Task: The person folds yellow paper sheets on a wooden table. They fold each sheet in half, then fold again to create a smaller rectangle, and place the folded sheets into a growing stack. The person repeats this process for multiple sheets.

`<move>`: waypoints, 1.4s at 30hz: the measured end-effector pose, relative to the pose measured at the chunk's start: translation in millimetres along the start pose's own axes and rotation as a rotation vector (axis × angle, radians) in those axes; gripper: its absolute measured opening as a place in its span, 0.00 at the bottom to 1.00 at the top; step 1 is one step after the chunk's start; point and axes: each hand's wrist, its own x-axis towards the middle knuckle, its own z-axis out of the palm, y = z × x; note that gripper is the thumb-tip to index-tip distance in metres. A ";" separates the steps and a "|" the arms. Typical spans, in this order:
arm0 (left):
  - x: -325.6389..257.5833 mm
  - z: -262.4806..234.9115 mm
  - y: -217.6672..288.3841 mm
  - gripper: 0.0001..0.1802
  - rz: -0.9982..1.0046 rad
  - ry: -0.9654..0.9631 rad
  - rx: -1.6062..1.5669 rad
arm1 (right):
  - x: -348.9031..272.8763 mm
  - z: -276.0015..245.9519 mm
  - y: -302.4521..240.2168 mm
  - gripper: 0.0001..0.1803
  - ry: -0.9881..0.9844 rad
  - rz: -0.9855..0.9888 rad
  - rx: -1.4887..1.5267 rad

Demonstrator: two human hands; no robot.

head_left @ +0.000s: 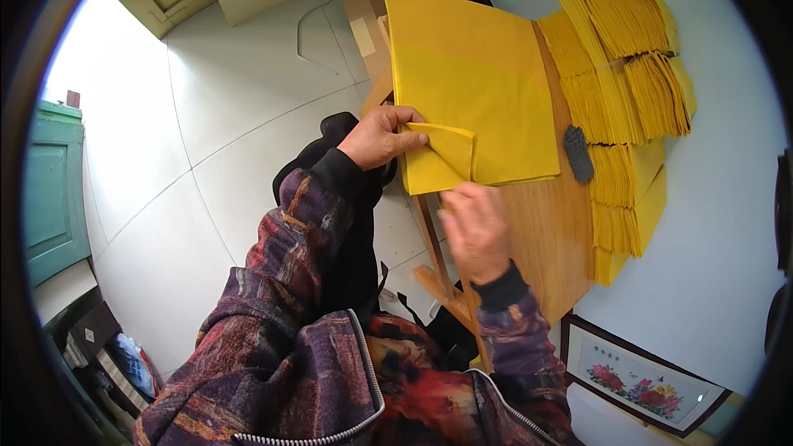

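A stack of large yellow sheets [479,74] lies on the wooden table, reaching over its left edge. At its near left corner, a folded yellow flap [450,149] is turned up over the stack. My left hand [384,139] pinches the left end of this flap between thumb and fingers. Close to the flap's lower edge is my right hand [475,227], its fingers curled and blurred by motion. I cannot tell whether it touches or grips the sheet.
Folded yellow bundles [619,58] are piled along the right side of the wooden table [537,239]. A dark grey oblong object [578,153] rests between them and the stack. A framed flower picture [644,376] stands at lower right. Beyond the table's left edge is pale tiled floor [239,99].
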 end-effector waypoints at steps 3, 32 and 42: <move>0.2 0.4 -1.3 0.08 0.002 0.004 -0.044 | 20.3 13.3 -8.1 0.18 0.041 -0.077 -0.142; -3.7 -5.5 6.9 0.15 -0.021 -0.074 -0.132 | 44.1 11.8 20.9 0.11 -0.115 0.369 0.484; 1.6 -0.9 -3.1 0.09 -0.003 0.021 -0.114 | 38.4 13.0 11.9 0.24 0.163 -0.028 0.010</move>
